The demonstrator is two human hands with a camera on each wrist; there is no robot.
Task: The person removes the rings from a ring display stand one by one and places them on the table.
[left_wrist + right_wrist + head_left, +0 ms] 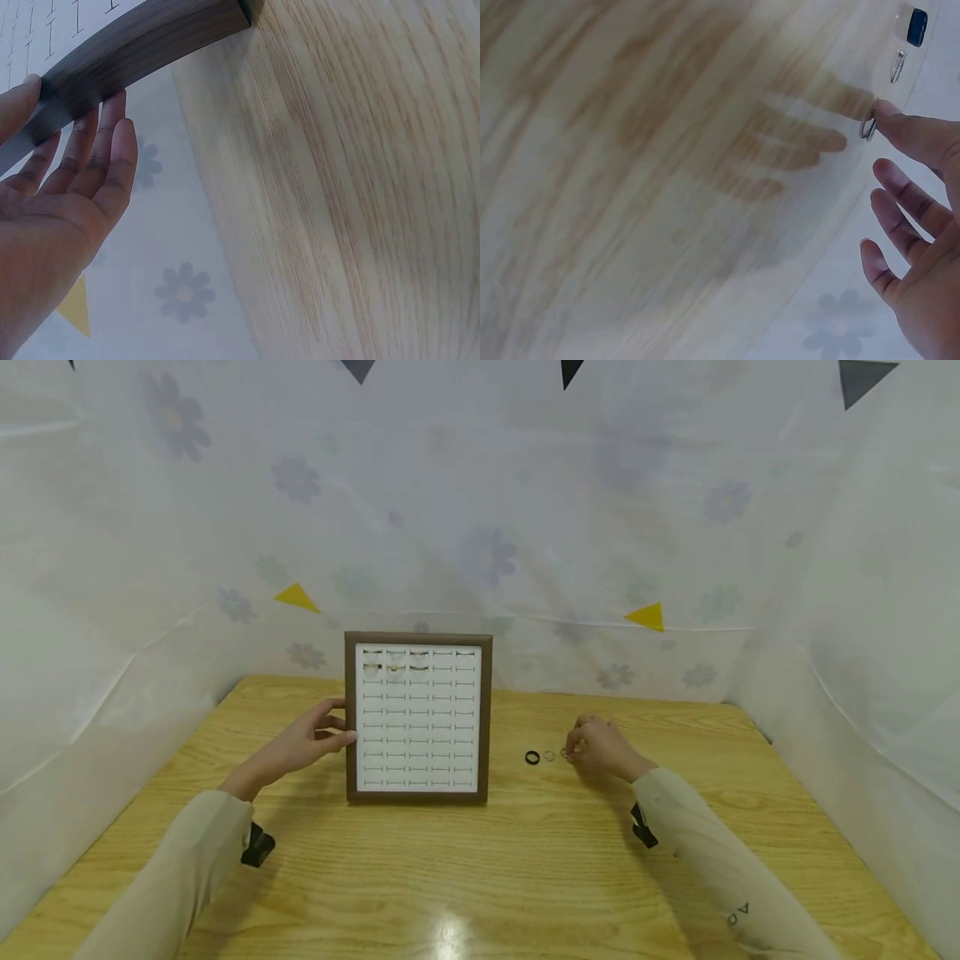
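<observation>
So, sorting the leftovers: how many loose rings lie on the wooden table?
3, in a row right of the tray: black ring, thin metal ring, one at the right hand's fingertips. Others may be hidden.

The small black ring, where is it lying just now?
In the head view the small black ring lies on the wooden table, right of the brown-framed ring tray, beside a thin metal ring.

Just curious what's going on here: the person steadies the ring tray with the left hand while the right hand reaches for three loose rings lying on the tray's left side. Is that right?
Not quite. The rings lie on the table to the right of the tray, not its left, as the head view shows. The left hand does rest against the tray's edge, and the right hand touches the nearest ring.
</observation>
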